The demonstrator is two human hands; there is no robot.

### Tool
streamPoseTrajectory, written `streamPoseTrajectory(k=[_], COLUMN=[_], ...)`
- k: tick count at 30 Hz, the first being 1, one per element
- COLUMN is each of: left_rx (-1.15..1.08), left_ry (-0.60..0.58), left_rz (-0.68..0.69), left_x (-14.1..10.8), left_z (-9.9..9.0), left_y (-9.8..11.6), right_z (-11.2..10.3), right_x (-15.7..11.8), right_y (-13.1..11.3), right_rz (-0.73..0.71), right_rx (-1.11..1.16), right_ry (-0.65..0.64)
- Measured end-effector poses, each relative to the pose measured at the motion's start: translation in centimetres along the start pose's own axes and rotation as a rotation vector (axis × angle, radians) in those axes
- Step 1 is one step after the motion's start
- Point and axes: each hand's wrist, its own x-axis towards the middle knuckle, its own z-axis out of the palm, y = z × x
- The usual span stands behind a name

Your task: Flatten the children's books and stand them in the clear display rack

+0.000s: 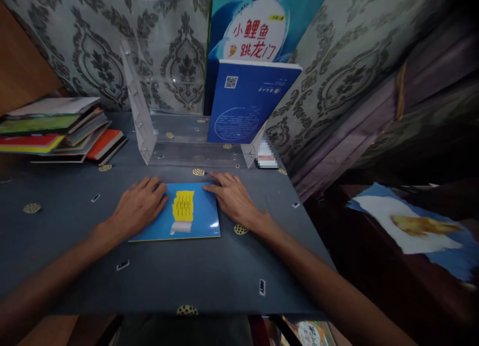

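A thin blue book [204,211] with a yellow text panel lies flat on the cloth-covered desk in front of me. My left hand [141,204] rests on its left side, palm down, with the fingers stretched out and the thumb over the cover. At the upper right corner, my right hand [234,196] lies with its fingers spread; one digit touches the cover while the others reach past the edge onto the cloth. Neither hand is wrapped round the book. Just behind it stands a clear acrylic book rack [140,111].
In the rack's right part lean a dark blue book [254,101] and a taller teal book [254,27]. A stack of books [63,129] sits at the back left. The patterned cloth [179,273] ends on the right, where a blue and white fabric [392,221] lies beyond.
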Motion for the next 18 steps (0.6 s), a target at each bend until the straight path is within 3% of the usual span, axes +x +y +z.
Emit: streamPoseTrajectory(k=[5,8,12,18], left_rx=[-0.047,-0.038,-0.021,-0.041], left_ry=[0.057,0.088,0.098,0.085], left_rz=[-0.025,0.016,0.067,0.084], left_x=[-0.1,-0.2,-0.3,-0.3], left_z=[2.0,2.2,2.2,2.7], left_y=[-0.4,-0.6,-0.7,-1.1], right_z=[1.2,2.0,2.0,1.7], right_x=[0.0,0.1,0.0,-1.3], right_y=[-5.2,-6.8,-6.6,-4.6], right_rz=[-0.176,-0.184,-0.152,0.042], right_rx=[0.112,0.131,0.128,0.069], right_ry=[-0.057,-0.109,-0.121,-0.070])
